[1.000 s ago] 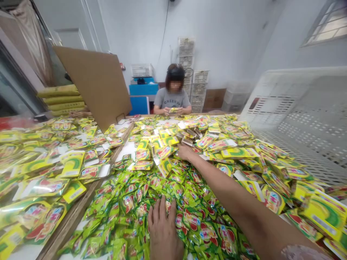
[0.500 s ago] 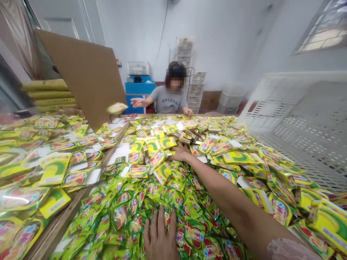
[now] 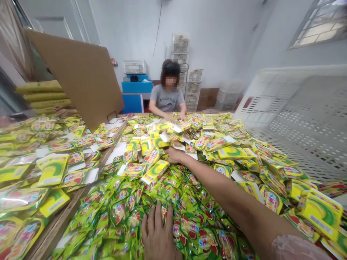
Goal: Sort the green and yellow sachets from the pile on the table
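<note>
My left hand (image 3: 159, 233) lies flat with fingers stretched out on a heap of small green candy packets (image 3: 127, 206) at the near middle. My right arm reaches far across the heap. At its end my right hand (image 3: 175, 156) is among yellow-and-green printed cardboard boxes (image 3: 227, 152), and its fingers are largely hidden by them. Close to its left, a yellow box (image 3: 155, 172) rests tilted on the packets. Whether the right fingers grip a box cannot be made out.
Across the table a co-worker (image 3: 167, 99) has both hands at the far boxes. A cardboard sheet (image 3: 77, 76) stands at the left by a wooden divider (image 3: 73, 198); more boxes (image 3: 54, 169) lie beyond it. A large white perforated crate (image 3: 306, 104) is at the right.
My right hand has shifted slightly left among the boxes, and the nearby yellow box has tilted. The co-worker's outstretched hand has returned to the pile; the box in the air is gone from there.
</note>
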### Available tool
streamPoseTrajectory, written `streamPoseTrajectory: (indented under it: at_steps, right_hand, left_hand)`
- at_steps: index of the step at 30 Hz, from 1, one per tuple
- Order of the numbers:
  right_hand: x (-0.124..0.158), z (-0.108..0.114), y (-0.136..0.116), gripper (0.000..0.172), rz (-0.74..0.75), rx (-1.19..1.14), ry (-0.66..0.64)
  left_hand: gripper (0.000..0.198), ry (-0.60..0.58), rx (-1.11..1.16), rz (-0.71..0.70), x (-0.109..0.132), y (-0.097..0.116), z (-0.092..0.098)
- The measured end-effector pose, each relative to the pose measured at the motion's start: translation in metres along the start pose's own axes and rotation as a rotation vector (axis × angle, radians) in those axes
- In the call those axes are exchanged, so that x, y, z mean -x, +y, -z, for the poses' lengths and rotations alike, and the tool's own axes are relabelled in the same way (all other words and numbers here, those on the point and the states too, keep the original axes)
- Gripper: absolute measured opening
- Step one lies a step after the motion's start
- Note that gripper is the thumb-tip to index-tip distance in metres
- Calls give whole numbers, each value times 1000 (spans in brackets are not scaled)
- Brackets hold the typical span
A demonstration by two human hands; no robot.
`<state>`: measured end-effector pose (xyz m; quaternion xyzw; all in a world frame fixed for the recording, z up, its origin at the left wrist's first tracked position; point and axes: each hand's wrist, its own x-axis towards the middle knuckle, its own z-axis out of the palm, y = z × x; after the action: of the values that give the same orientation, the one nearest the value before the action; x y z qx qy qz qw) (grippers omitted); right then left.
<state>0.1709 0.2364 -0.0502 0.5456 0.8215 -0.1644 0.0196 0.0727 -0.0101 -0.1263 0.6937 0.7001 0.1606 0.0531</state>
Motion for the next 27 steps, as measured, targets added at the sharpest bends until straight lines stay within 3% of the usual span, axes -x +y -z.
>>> streamPoseTrajectory:
  at_steps: [7, 10, 14, 18, 20, 24, 27]
  right_hand:
    - [59, 25, -4, 40, 129, -54, -29]
    - [101, 29, -5, 35, 194, -205, -39]
    - [156, 14, -1, 32, 255, -498, -72]
    - [191, -16, 12, 38, 142, -782, 115]
    - [204, -28, 18, 39, 84, -890, 218]
    - [229, -46, 21, 39, 17, -829, 312]
    - [245, -57, 19, 30, -12, -656, 434]
  left_hand:
    - [70, 42, 85, -35, 3, -1, 12]
    - [52, 125, 186, -59, 2, -5, 14]
    - [21, 241, 373, -137, -3, -8, 22]
    - [28, 263, 454, -73, -10, -5, 48]
    - [38, 162, 448, 50, -11, 0, 66]
    - [47, -272, 709, 200, -5, 14, 92]
    - [68, -383, 883, 235, -2, 18, 91]
